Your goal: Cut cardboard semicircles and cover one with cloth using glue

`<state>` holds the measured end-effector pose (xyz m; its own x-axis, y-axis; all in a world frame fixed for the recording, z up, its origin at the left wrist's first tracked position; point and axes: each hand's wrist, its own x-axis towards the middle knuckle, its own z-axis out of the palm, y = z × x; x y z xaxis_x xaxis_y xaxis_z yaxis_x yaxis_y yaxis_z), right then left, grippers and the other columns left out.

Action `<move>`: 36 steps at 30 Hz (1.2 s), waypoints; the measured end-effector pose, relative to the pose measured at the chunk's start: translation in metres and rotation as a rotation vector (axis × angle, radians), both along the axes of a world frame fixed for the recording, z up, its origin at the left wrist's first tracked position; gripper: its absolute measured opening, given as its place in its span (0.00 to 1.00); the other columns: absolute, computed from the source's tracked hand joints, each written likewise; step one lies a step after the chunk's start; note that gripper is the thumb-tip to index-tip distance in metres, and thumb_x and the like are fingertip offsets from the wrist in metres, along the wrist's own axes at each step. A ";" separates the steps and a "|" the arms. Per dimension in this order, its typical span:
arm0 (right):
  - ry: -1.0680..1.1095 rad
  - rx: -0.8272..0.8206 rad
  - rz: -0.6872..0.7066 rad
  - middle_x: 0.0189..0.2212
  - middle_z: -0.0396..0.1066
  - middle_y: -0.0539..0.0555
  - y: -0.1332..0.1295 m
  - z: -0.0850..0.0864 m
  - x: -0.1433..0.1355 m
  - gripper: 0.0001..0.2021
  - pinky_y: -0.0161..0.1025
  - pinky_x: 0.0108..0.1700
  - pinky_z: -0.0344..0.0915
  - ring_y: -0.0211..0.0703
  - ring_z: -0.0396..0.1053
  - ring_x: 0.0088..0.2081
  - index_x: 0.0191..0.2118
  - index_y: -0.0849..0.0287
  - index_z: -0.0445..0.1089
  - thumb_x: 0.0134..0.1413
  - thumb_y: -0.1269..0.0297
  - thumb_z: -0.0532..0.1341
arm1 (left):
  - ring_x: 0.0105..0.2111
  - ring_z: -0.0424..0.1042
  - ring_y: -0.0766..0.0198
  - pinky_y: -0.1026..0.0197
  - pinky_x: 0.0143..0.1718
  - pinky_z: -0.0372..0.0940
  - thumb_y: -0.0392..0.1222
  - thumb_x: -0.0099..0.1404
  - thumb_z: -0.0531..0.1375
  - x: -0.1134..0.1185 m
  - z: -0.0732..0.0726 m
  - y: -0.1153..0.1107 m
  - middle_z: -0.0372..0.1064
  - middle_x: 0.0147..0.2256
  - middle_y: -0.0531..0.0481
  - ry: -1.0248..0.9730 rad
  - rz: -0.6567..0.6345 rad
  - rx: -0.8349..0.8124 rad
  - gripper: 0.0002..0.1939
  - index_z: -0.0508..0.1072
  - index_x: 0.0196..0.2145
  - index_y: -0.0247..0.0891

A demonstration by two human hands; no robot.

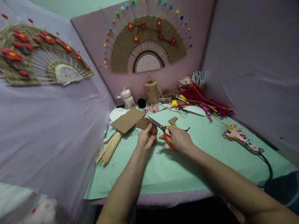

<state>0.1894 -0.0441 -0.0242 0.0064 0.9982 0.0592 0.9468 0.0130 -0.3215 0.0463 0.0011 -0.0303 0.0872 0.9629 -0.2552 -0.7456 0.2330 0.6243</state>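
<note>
My left hand (147, 137) is closed on a piece of brown cardboard (142, 123) above the green table cover. In my right hand (179, 137) is a pair of scissors (158, 124) with red and yellow handles. Their dark blades are parted and point left, close to the cardboard's upper right edge; whether they touch it I cannot tell. A cut-off cardboard scrap (173, 121) lies just beyond the scissors. To the left, a larger cardboard sheet (128, 119) rests over a bundle of thin wooden sticks (109, 149). My left fingertips are partly hidden behind the cardboard.
A glue gun (244, 140) with a black cord lies at the right. Behind stand a twine spool (151, 90), a white bottle (128, 99) and a clear bowl (153, 105). Red pipe cleaners (205, 99) are heaped back right. A decorated fan (149, 37) hangs on the back wall.
</note>
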 end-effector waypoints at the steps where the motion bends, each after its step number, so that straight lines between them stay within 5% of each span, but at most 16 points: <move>1: -0.003 -0.010 -0.004 0.36 0.75 0.60 0.000 0.001 0.000 0.30 0.40 0.33 0.61 0.55 0.74 0.39 0.42 0.57 0.67 0.58 0.35 0.45 | 0.29 0.73 0.70 0.67 0.33 0.68 0.27 0.57 0.64 0.000 0.000 0.000 0.74 0.29 0.55 -0.001 -0.003 -0.001 0.09 0.72 0.34 0.37; 15: 0.014 0.015 0.020 0.31 0.75 0.61 0.002 -0.005 0.004 0.28 0.39 0.30 0.56 0.53 0.72 0.33 0.36 0.58 0.68 0.59 0.37 0.46 | 0.28 0.74 0.70 0.68 0.32 0.69 0.28 0.58 0.63 -0.003 0.001 0.001 0.74 0.29 0.55 0.017 -0.052 -0.011 0.09 0.71 0.35 0.38; 24: 0.688 -0.036 0.077 0.20 0.60 0.47 0.029 -0.027 0.015 0.25 0.34 0.27 0.54 0.38 0.58 0.25 0.22 0.57 0.58 0.52 0.39 0.54 | 0.32 0.74 0.68 0.66 0.36 0.68 0.33 0.60 0.63 -0.004 -0.001 0.003 0.73 0.33 0.51 0.021 -0.081 0.039 0.07 0.72 0.38 0.36; 32: 1.261 -0.031 0.065 0.26 0.69 0.49 0.030 -0.023 0.006 0.21 0.36 0.27 0.63 0.38 0.64 0.25 0.27 0.56 0.58 0.38 0.49 0.68 | 0.35 0.73 0.66 0.62 0.39 0.67 0.41 0.68 0.56 0.009 -0.013 -0.001 0.74 0.35 0.47 0.025 -0.164 0.015 0.09 0.73 0.42 0.37; 36: 1.402 0.009 0.032 0.24 0.69 0.47 0.034 -0.031 0.007 0.22 0.33 0.19 0.58 0.34 0.60 0.19 0.28 0.55 0.56 0.36 0.53 0.70 | 0.38 0.74 0.64 0.61 0.41 0.67 0.43 0.66 0.58 0.015 -0.017 -0.004 0.76 0.38 0.45 0.046 -0.239 0.027 0.10 0.73 0.43 0.36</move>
